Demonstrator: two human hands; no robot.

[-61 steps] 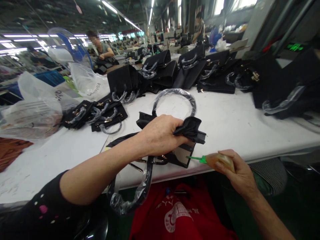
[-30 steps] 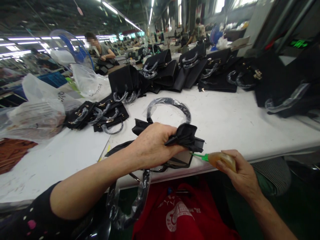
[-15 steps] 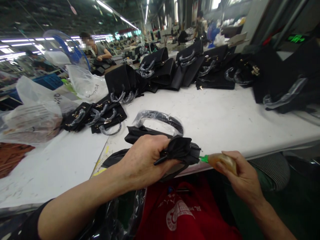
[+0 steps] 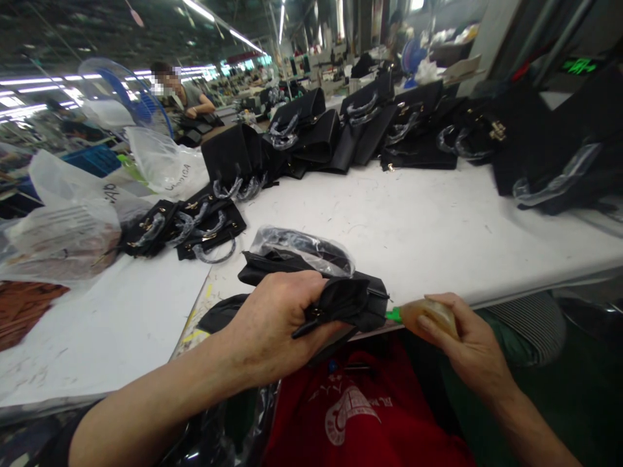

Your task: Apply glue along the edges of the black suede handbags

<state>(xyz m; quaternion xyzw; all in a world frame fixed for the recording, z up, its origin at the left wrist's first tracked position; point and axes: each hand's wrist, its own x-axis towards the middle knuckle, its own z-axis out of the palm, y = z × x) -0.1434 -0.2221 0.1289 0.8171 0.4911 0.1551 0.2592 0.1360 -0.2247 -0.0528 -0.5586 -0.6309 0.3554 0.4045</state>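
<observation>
A black handbag (image 4: pixel 374 301) is gripped in my left hand (image 4: pixel 280 318), its fingers closed round the folded edge near the table's front. The bag's handle (image 4: pixel 306 246), wrapped in clear plastic, lies over its far side. My right hand (image 4: pixel 470 340) is wrapped round a soft squeeze bottle (image 4: pixel 428 319) of amber liquid. Its green nozzle (image 4: pixel 393 315) points left and meets, or nearly meets, the bag's right end; whether it touches I cannot tell. My left fingertips are partly hidden behind the bag.
Several black handbags (image 4: pixel 304 139) line the back of the white table (image 4: pixel 413 220). Smaller black bags (image 4: pixel 209 227) lie at the left beside plastic sacks (image 4: pixel 63 220). Brown pieces (image 4: pixel 24 308) lie at the far left. A person (image 4: pixel 192 104) works beyond, near a blue fan (image 4: pixel 136 97).
The plastic-wrapped handle has dropped lower against the bag. My left hand and the bag have shifted slightly down and left; the bottle stays at the bag's end.
</observation>
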